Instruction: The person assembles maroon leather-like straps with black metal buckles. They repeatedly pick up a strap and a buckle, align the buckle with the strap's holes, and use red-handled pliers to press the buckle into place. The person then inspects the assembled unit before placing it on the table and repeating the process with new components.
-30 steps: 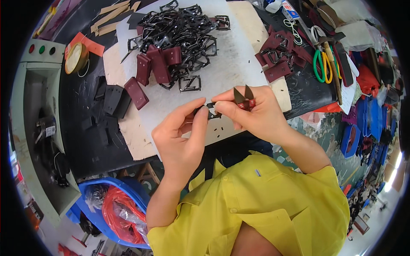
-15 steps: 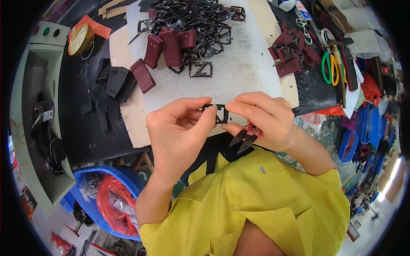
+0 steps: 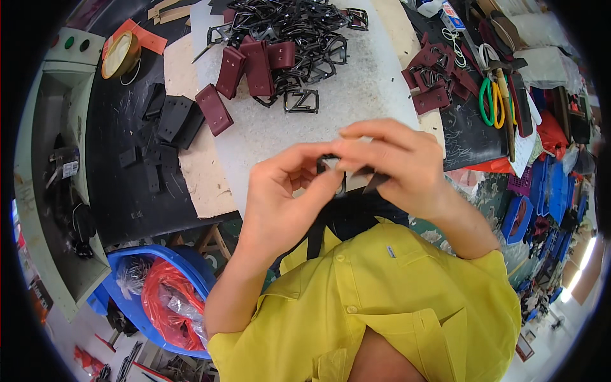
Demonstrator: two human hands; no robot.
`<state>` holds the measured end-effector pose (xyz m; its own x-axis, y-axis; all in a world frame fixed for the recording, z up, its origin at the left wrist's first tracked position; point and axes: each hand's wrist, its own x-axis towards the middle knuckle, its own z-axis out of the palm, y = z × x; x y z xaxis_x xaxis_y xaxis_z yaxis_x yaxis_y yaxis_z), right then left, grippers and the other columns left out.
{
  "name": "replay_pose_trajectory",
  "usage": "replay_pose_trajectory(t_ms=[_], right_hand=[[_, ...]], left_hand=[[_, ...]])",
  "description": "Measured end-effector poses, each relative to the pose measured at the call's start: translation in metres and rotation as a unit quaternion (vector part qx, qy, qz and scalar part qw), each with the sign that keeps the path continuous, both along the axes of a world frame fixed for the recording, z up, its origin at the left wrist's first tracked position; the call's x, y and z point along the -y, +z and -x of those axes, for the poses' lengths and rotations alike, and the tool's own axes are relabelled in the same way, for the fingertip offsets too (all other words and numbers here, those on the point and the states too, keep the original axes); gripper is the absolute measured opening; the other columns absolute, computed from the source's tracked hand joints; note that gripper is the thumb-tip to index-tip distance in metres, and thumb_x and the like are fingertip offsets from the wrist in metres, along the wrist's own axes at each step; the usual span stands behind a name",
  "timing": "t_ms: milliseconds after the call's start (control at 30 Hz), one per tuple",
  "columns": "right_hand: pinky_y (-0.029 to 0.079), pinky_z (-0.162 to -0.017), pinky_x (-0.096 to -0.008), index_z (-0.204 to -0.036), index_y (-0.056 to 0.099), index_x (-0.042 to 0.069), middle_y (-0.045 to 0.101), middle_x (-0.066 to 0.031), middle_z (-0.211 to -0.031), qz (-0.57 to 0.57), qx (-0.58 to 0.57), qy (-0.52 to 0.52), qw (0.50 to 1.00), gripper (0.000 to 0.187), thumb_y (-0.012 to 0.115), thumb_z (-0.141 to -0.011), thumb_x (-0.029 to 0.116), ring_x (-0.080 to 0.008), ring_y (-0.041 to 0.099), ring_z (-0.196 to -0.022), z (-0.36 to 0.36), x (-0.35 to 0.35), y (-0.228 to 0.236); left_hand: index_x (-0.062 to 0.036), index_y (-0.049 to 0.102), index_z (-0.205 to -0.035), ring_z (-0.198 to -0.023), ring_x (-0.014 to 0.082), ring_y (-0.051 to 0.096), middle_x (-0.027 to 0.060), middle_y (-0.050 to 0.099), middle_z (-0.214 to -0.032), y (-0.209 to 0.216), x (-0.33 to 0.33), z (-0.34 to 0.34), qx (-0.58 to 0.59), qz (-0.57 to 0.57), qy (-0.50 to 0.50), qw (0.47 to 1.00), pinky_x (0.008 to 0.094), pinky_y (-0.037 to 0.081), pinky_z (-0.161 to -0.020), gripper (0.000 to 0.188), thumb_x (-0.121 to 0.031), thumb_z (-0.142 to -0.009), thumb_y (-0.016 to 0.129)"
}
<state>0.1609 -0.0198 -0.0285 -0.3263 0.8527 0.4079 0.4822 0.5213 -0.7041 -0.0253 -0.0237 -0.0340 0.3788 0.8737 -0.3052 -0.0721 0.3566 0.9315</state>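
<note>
Between my hands, just off the near edge of the work board, a small black metal buckle (image 3: 321, 165) is pinched in the thumb and fingers of my left hand (image 3: 280, 191). Fingertips of my right hand (image 3: 404, 169) meet it from the other side and cover part of it. Tucked in that right hand are small snips (image 3: 377, 182); only their dark blades show, smeared by motion, and the handles are hidden. Beyond the hands lies a single black buckle (image 3: 300, 101) in front of a heap of similar buckles (image 3: 299, 38). Maroon strap loops (image 3: 257, 67) rest against the heap.
Black strap pieces (image 3: 175, 121) lie left of the white sheet (image 3: 254, 143). At the right sit maroon straps with buckles (image 3: 433, 76) and green-and-yellow-handled tools (image 3: 493, 102). A yellow bowl (image 3: 121, 55) stands far left; a blue bin (image 3: 137, 305) is below the table.
My left hand has shifted right with the buckle, which has turned more edge-on. My right hand has risen and closed over it; the snips' red handles no longer show.
</note>
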Motion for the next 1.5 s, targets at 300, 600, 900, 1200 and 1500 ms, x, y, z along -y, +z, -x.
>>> replay_pose_trajectory(t_ms=[300,600,900,1200,1500], right_hand=[[0.035,-0.048,-0.0164,-0.082,0.066,0.0,0.062,0.0012,-0.074,0.394,-0.194,-0.12,0.89,0.008,0.07,-0.076,0.004,0.0009,0.047,-0.058,0.012,0.009,0.01],[0.046,-0.046,-0.0251,-0.079,0.064,0.001,0.059,-0.0079,-0.069,-0.017,-0.079,-0.124,0.989,0.014,0.073,-0.069,0.005,-0.0134,0.057,-0.054,0.023,0.016,-0.009],[0.047,-0.045,-0.0248,-0.09,0.064,0.001,0.062,-0.0108,-0.078,-0.049,-0.007,-0.036,0.998,0.032,0.078,-0.061,0.003,-0.0172,0.059,-0.054,0.012,0.014,-0.006],[0.049,-0.05,-0.025,-0.102,0.063,0.0,0.062,-0.0115,-0.088,-0.144,0.103,0.026,0.984,0.041,0.066,-0.061,0.001,-0.0177,0.06,-0.063,0.014,0.01,-0.011],[0.042,-0.044,-0.0225,-0.097,0.065,0.005,0.062,-0.0078,-0.082,-0.063,0.0,-0.033,0.997,0.031,0.072,-0.068,-0.003,-0.0126,0.054,-0.054,0.016,0.006,-0.009]], left_hand=[[0.0055,0.056,-0.107,-0.073,0.0105,0.061,0.0096,0.062,-0.083,0.002,0.014,-0.023,0.024,-0.05,0.251,0.966,0.0217,0.051,-0.064,0.029,0.004,-0.079,0.065],[0.0066,0.061,-0.103,-0.066,0.0105,0.062,0.0103,0.065,-0.076,0.001,0.017,-0.028,-0.049,-0.142,0.277,0.949,0.0199,0.05,-0.06,0.026,0.008,-0.077,0.064],[0.0075,0.062,-0.102,-0.067,0.0082,0.061,0.0097,0.065,-0.077,-0.001,0.018,-0.026,-0.1,-0.205,0.277,0.933,0.0212,0.052,-0.064,0.026,0.008,-0.076,0.064],[0.0061,0.061,-0.104,-0.072,0.0071,0.059,0.0059,0.063,-0.083,0.0,0.018,-0.008,-0.018,-0.068,0.163,0.984,0.0199,0.047,-0.063,0.021,0.003,-0.084,0.056],[-0.0005,0.062,-0.102,-0.086,0.0258,0.057,0.0114,0.062,-0.093,-0.001,-0.069,0.073,-0.568,-0.498,0.083,0.65,0.035,0.045,-0.075,0.028,0.001,-0.073,0.061]])
